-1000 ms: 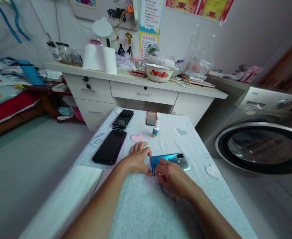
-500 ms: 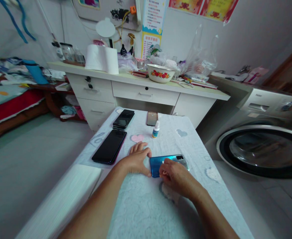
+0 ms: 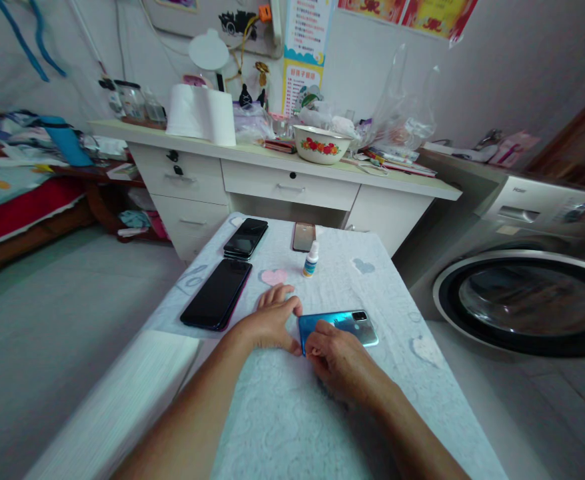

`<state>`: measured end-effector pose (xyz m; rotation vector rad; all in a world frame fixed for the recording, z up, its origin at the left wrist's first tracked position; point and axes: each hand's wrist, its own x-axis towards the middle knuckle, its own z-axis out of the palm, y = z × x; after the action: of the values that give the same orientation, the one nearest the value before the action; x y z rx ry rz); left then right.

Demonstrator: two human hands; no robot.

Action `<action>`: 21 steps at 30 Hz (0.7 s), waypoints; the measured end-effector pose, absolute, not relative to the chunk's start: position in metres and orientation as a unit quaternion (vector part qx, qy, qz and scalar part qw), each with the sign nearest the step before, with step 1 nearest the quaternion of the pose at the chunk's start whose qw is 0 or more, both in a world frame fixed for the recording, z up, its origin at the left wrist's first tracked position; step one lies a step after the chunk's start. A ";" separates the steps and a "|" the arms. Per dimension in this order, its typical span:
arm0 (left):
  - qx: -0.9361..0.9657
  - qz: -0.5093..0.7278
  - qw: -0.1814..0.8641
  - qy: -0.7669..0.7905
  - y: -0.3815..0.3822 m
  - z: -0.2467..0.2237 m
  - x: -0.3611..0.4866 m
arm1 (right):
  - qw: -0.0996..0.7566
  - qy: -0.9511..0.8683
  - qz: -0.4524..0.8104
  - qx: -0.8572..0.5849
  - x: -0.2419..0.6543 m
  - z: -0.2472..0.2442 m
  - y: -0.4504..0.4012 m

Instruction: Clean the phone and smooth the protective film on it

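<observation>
A blue smartphone [image 3: 367, 330] lies back up on the cloth-covered table, its camera block at the far right corner. My left hand [image 3: 275, 323] steadies the phone's left end between thumb and forefinger, with its other fingers bent on the cloth. Over the left part of the phone's back, my right hand [image 3: 335, 353] is closed with fingertips pressed together; whatever they pinch is hidden. Beyond the phone stands a small white-capped bottle [image 3: 310, 260] with a blue and yellow label.
To the left lie a large black phone [image 3: 216, 293] and a stack of dark phones [image 3: 246, 237]. A brownish phone or case [image 3: 304, 237] lies at the table's far edge. Behind is a white desk [image 3: 292, 187] with a flowered bowl [image 3: 321, 145]; a washing machine [image 3: 522, 287] stands right.
My right hand has slid left along the phone's back, towards my left hand. My left hand and the phone have stayed nearly where they were.
</observation>
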<state>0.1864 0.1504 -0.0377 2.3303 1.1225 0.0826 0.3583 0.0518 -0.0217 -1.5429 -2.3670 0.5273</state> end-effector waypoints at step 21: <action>0.866 0.026 0.277 0.417 0.148 -0.033 0.185 | 0.074 -0.817 0.166 -0.547 0.367 -0.015 0.051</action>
<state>0.1849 0.1480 -0.0328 2.3247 1.1195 0.0686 0.3671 0.0507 -0.0154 -1.6435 -2.4523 0.4988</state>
